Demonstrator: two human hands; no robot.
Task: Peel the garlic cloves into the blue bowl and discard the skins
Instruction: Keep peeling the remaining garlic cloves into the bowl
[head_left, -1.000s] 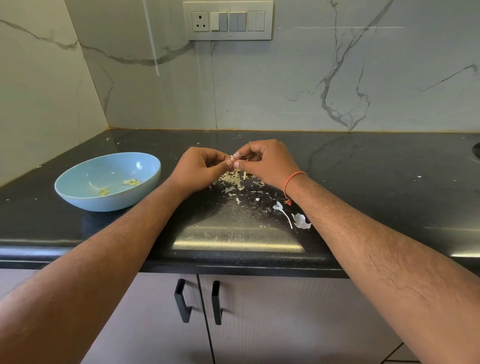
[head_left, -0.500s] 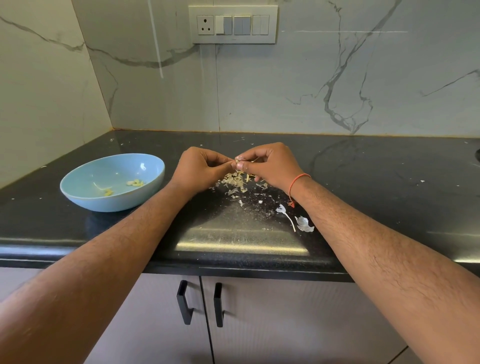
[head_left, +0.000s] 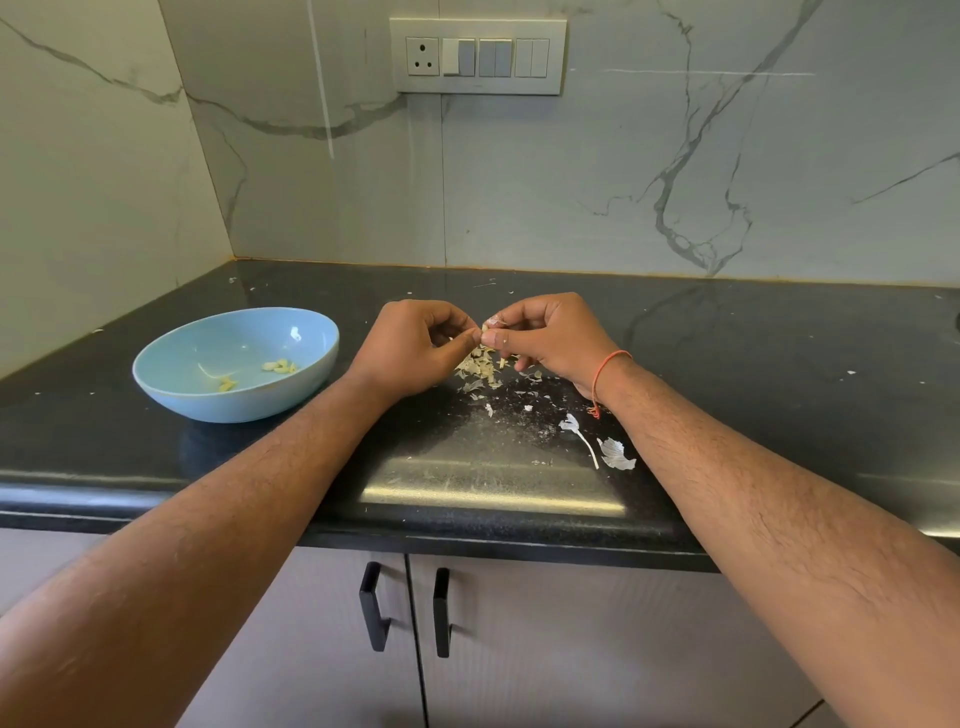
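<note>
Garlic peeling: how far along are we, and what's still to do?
Done: a few peeled pieces lie in the blue bowl. In hand: the left hand and right hand pinch a garlic clove between fingertips above the skins. Left: finish this clove, drop it in the bowl, and discard the skins scattered on the counter. No unpeeled cloves are visible elsewhere.

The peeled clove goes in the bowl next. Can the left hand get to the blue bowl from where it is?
Probably yes. The blue bowl sits just left of the left hand, with only bare countertop between. The hand is busy pinching the garlic clove though.
</note>
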